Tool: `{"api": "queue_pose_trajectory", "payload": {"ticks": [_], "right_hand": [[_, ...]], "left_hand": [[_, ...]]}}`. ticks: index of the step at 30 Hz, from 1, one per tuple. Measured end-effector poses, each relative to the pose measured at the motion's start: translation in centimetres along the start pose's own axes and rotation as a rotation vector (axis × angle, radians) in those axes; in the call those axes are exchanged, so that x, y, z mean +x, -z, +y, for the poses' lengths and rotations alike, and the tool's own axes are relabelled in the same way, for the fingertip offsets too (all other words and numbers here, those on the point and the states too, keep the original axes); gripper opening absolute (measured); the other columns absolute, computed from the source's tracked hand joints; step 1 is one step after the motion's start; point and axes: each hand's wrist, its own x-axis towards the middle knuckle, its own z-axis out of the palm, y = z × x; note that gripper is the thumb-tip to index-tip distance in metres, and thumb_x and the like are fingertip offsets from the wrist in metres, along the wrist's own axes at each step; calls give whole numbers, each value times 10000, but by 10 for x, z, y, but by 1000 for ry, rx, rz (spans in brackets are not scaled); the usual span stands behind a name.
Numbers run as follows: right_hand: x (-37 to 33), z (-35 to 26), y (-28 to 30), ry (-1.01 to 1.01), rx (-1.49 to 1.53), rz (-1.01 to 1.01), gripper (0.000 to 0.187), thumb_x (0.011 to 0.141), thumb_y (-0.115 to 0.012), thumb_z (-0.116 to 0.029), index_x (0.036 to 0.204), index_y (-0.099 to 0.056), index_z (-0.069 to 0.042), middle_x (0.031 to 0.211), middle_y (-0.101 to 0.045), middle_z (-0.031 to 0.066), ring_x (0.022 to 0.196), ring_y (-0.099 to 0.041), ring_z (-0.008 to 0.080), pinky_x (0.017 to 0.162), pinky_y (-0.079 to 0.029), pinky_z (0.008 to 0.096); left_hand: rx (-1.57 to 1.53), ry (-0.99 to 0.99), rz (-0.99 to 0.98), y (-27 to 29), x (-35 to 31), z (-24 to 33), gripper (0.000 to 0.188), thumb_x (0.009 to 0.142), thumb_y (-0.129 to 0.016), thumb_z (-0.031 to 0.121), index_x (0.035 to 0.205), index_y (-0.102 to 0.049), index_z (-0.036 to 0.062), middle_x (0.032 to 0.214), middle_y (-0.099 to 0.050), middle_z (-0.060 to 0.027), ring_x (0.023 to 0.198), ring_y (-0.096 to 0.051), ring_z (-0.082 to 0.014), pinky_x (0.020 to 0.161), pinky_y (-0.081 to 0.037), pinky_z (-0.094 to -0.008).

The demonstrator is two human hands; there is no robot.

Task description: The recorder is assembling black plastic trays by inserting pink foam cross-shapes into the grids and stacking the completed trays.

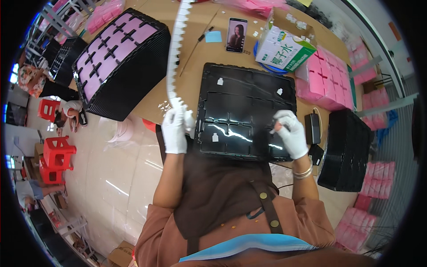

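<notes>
My left hand (175, 132), in a white glove, is closed on the lower end of a long white strip (174, 53) with a toothed edge. The strip runs up and away over the table. In front of me lies a black plastic tray (245, 107) with moulded compartments. Small white bottle-shaped pieces sit on it: one at the far left (220, 82), one at the far right (279, 91) and one at the near left (215, 137). Above the tray's near right part, my gloved right hand (291, 135) has its fingertips pinched; what they hold is too small to make out.
Stacked black trays with pink tops (116, 51) stand at the left. At the back are a phone (236, 35), a blue paper (213, 37) and an open carton (284, 49). Pink blocks (324, 78), a black adapter (312, 129) and more black trays (346, 151) lie right.
</notes>
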Motion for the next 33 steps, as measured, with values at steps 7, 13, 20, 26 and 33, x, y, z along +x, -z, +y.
{"api": "queue_pose_trajectory", "payload": {"ticks": [7, 13, 20, 26, 33], "right_hand": [[-29, 50, 19, -375, -865, 113, 71, 739, -605, 33, 740, -640, -28, 918, -598, 107, 755, -655, 285, 729, -525, 360], [-33, 62, 24, -248, -940, 95, 38, 709, -632, 21, 732, -628, -10, 906, -584, 122, 810, -641, 275, 710, -515, 358], [-53, 63, 49, -244, -178, -84, 144, 678, -686, 102, 696, -591, -4, 820, -510, 81, 750, -587, 195, 709, -536, 307], [39, 73, 70, -241, -500, 201, 42, 812, -580, -25, 798, -617, -10, 724, -678, 110, 709, -670, 168, 708, -496, 292], [132, 112, 70, -220, -928, 107, 104, 800, -615, -75, 876, -671, -32, 823, -686, 162, 808, -672, 311, 755, -510, 343]], "left_hand": [[-78, -22, -40, 5, 12, -8, 130, 959, -574, 173, 952, -598, 46, 763, -596, -9, 527, -473, -41, 474, -393, -187], [-52, -38, -61, 6, 14, -25, 186, 954, -593, 228, 987, -608, 46, 821, -637, -13, 545, -498, -34, 482, -402, -184], [102, -71, 20, 25, 16, -22, 194, 953, -596, 230, 949, -620, 37, 775, -618, 0, 532, -490, -40, 485, -396, -179], [848, -580, 269, 26, 23, -20, 339, 916, -620, 193, 1175, -539, -11, 1060, -552, -125, 939, -523, -207, 792, -432, -308], [799, -674, -61, -11, -21, -16, 395, 826, -655, 11, 1205, -542, 6, 1126, -513, -151, 931, -554, -230, 818, -483, -334]]}}
